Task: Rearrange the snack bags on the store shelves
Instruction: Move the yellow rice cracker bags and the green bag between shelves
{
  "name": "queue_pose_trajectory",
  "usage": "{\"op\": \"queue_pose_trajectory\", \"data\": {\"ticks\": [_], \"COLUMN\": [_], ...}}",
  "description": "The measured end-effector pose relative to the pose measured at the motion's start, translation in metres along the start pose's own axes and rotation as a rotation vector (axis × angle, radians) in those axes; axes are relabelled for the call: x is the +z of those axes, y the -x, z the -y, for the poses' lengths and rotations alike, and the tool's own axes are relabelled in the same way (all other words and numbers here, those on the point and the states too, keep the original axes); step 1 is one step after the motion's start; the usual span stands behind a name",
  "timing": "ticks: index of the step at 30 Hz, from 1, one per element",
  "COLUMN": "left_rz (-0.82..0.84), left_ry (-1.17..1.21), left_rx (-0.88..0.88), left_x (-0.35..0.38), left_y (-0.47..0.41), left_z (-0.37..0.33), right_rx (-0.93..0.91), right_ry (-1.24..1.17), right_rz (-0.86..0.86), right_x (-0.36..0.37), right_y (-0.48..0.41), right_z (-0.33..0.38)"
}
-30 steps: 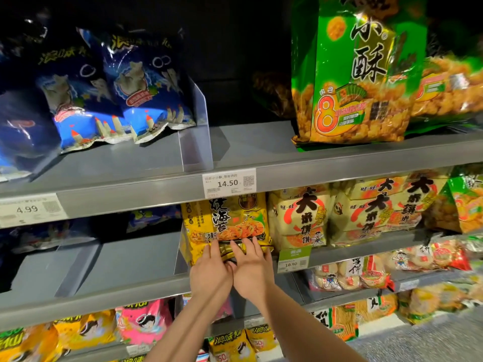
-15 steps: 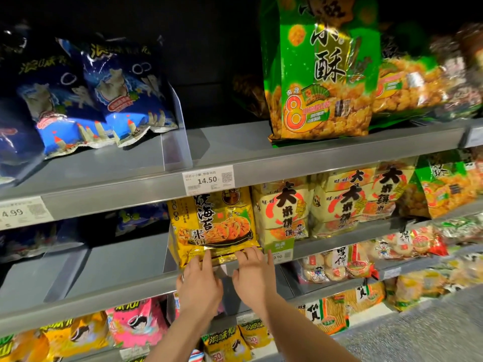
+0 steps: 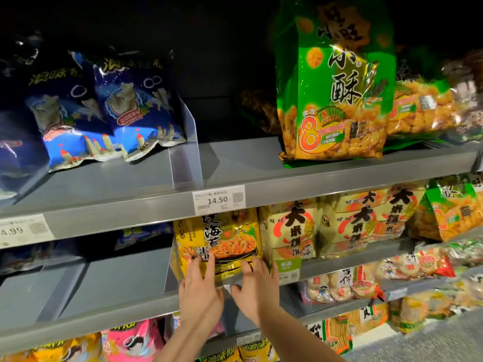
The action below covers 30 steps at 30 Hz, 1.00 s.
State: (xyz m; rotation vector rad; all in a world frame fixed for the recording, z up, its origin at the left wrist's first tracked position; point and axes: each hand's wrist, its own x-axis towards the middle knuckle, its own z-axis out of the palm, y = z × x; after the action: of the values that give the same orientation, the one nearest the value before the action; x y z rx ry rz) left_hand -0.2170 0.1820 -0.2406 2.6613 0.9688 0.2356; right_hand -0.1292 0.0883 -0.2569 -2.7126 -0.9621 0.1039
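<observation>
A yellow seaweed rice-cracker bag [image 3: 222, 239] stands upright at the front of the middle shelf [image 3: 109, 312], just right of a clear divider. My left hand [image 3: 200, 293] lies with straight fingers on the bag's lower left. My right hand [image 3: 257, 288] touches its lower right edge, fingers spread and straight. Neither hand curls round the bag.
Cream rice-cracker bags [image 3: 290, 231] sit right of the yellow bag. Above, the upper shelf [image 3: 235, 173] holds blue bags [image 3: 138, 111], a clear divider [image 3: 185, 150] and a tall green bag [image 3: 337, 84]. A 14.50 price tag [image 3: 219, 199] hangs on its edge. More snacks fill the lower shelves.
Both hands have slid a little apart along the bag's lower edge, and the yellow bag stands a bit further forward and more upright. The view has shifted slightly.
</observation>
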Motion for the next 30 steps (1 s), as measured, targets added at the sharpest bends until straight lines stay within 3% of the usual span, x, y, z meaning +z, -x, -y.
{"op": "queue_pose_trajectory", "data": {"ticks": [11,15,19,30], "left_rz": [0.061,-0.016,-0.063,-0.203], "left_ry": [-0.036,-0.033,-0.021,0.031], "left_rx": [-0.082,-0.14,-0.223,-0.27], "left_x": [-0.013,-0.02,-0.022,-0.018], "left_y": [0.025,0.054,0.094,0.19], "left_z": [-0.016,-0.047,-0.09,-0.163], "right_rx": [0.002,-0.099,-0.167,-0.179], "right_ry": [-0.002,-0.07,-0.107,-0.177], "right_rz": [0.114,0.026,0.088,0.086], "right_x": [-0.027,-0.047,-0.072,-0.111], "right_y": [0.026,0.046,0.075,0.157], "right_z": [-0.002,-0.022,-0.054,-0.128]}}
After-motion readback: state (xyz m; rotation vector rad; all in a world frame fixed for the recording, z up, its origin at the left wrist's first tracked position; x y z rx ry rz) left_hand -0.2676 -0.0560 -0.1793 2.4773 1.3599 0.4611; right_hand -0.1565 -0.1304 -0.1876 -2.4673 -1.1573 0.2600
